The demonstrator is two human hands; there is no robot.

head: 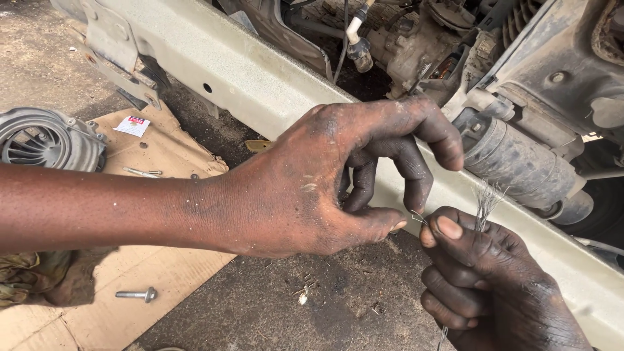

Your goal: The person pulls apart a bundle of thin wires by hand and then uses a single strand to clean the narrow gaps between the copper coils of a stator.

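Note:
My right hand [484, 286] sits at the lower right, fist closed around a thin steel cable whose frayed strands [486, 205] fan out above the thumb. My left hand [338, 175] reaches across from the left, fingers bent. Its thumb and fingertips pinch a single thin strand [418, 218] right beside my right thumb. Both hands are smeared with dark grease. They hover just in front of a pale metal crossbeam [253, 78] of a vehicle.
Behind the beam are a cylindrical motor [520, 162], hoses and engine parts. A flattened cardboard sheet [162, 156] lies on the dirt at left, with a bolt [138, 294], a small screw and a round ribbed metal housing [45, 138] on it.

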